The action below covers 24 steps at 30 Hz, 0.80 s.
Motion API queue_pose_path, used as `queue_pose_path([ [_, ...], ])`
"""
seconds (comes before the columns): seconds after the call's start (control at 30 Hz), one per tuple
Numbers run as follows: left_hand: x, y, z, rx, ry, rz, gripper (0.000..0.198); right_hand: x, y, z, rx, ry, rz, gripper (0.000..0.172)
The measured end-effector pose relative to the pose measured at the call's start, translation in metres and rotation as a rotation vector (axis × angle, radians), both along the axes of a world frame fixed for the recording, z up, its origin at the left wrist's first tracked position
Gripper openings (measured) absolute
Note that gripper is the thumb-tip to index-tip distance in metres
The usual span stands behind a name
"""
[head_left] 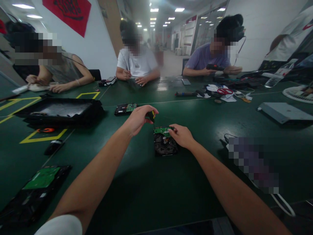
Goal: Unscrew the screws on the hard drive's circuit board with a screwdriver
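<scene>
A black hard drive (165, 146) lies on the green table in front of me, with a green circuit board (161, 131) at its far end. My left hand (141, 118) is closed round a black and yellow screwdriver (151, 116), held upright, its thin shaft pointing down at the board's left corner. At the board's right end, the fingers of my right hand (180, 133) pinch or press its edge. Beyond my left hand sits another drive (126, 108) with a green board.
Black trays (62, 109) and a third drive (36, 189) are on the left. On the right are a grey metal box (285, 112) and a blurred pouch (251, 163). Three people sit across the table (137, 195), near scattered tools and a bottle (281, 73).
</scene>
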<state>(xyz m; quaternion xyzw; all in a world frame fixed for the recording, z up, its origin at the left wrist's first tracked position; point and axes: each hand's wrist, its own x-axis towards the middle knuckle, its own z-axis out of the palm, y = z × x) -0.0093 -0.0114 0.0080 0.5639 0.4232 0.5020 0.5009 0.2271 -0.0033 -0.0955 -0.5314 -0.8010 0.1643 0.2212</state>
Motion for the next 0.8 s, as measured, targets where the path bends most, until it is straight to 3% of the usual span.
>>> queue_pose_path([
  [0.43, 0.0050, -0.0046, 0.0030, -0.120, -0.100, -0.050, 0.025, 0.0016, 0.0029, -0.0038, 0.008, 0.027, 0.003, 0.039],
  [0.8, 0.0028, -0.0020, 0.0020, 0.015, 0.021, 0.002, 0.023, 0.0013, 0.0005, -0.0008, 0.003, 0.035, 0.001, 0.040],
])
